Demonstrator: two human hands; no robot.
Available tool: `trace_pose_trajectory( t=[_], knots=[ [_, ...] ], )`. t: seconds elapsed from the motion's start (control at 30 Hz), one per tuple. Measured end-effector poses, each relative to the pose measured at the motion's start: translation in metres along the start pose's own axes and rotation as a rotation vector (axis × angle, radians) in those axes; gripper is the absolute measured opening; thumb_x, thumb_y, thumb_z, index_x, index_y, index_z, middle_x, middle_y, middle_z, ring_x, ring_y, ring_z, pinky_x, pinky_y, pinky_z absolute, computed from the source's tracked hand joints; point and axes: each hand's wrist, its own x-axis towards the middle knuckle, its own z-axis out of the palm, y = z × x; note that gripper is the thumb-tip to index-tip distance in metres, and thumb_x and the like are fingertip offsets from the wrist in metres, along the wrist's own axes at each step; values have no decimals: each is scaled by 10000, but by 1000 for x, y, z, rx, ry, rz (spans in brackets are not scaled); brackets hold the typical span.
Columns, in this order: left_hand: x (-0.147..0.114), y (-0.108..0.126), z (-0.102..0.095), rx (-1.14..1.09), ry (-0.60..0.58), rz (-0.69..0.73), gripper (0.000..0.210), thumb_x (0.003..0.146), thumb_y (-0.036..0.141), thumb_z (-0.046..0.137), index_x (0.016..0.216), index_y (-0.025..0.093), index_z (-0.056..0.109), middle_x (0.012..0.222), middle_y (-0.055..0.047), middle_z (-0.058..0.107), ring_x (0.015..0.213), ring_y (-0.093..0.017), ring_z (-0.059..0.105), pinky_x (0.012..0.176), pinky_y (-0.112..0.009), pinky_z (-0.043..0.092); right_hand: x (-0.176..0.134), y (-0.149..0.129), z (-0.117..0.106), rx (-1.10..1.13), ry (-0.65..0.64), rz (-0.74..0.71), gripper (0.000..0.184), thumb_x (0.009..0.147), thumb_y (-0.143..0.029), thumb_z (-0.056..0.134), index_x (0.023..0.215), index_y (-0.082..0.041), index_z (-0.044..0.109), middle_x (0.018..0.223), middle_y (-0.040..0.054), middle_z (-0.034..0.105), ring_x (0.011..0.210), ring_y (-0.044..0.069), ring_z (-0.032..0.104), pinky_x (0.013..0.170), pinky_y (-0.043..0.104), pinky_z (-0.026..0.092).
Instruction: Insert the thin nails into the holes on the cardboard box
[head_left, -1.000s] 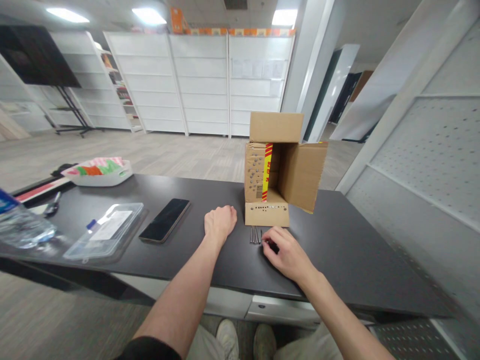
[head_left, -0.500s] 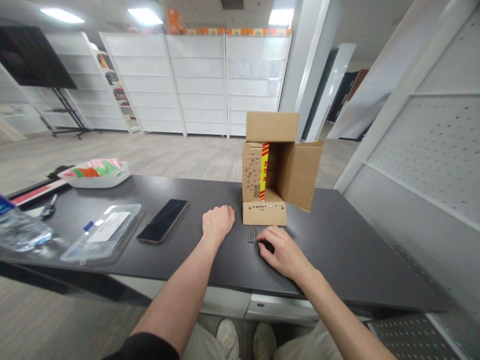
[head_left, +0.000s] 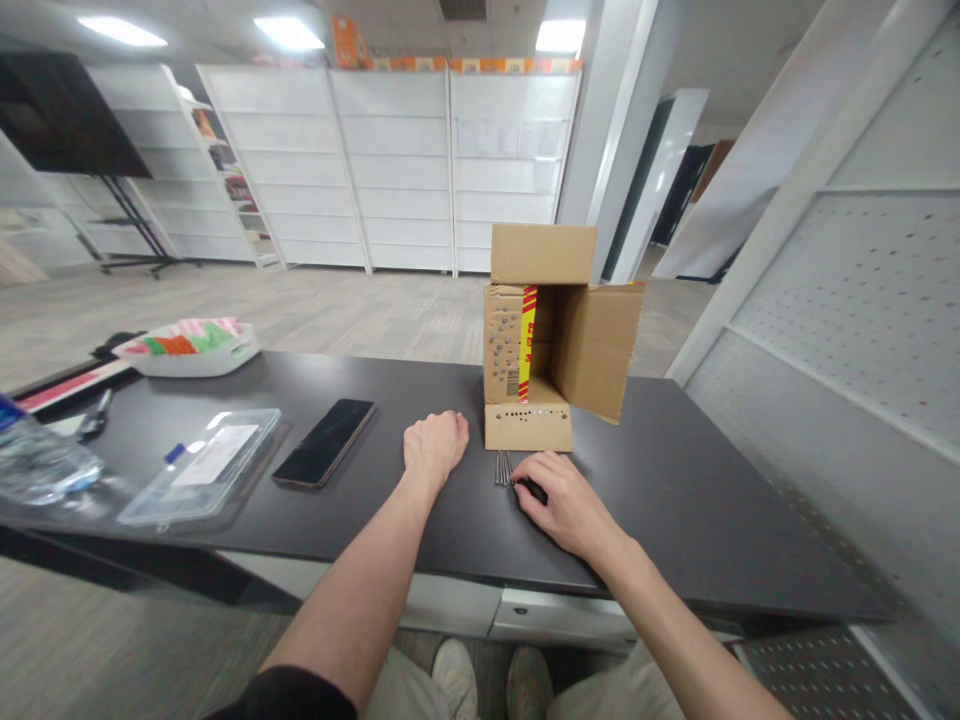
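Note:
My left hand point(head_left: 436, 443) rests on the dark table as a loose fist, left of the cardboard box; its inside is hidden. Several long, thin metal screws point(head_left: 501, 468) lie side by side in front of the box. At the right end of that row, my right hand point(head_left: 555, 497) pinches with thumb and forefinger tips together, seemingly on a screw's near end. The cardboard box point(head_left: 501, 345) stands with its flaps open towards me. Round grey heads dot its left flap, and a row of small holes runs along the lower flap point(head_left: 529, 435).
Left of my hands lie a black phone point(head_left: 324, 443) and a clear plastic case point(head_left: 202, 470). Farther left are a water bottle point(head_left: 45, 460) and a white tray point(head_left: 199, 362) with colourful contents. A perforated panel point(head_left: 885, 290) borders the table's right side.

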Motion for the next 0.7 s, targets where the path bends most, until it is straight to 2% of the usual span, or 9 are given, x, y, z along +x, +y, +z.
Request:
trace_pose_trajectory(
  t=[0.53, 0.7],
  knots=[
    [1, 0, 0, -8, 9, 5, 524, 900, 407, 252, 908, 167, 718, 875, -170, 700, 842, -295, 675, 733, -387, 489, 1, -3, -2, -12, 12, 32, 78, 874, -206, 531, 911, -213, 599, 905, 40, 631, 888, 183, 559, 790, 322, 412],
    [0, 0, -3, -9, -13, 1, 533, 902, 408, 246, 909, 165, 721, 884, -173, 699, 848, -296, 673, 735, -387, 489, 3, 3, -2, -46, 136, 104, 105, 872, -204, 509, 920, -213, 602, 897, 50, 627, 884, 195, 561, 797, 331, 414]
  ],
)
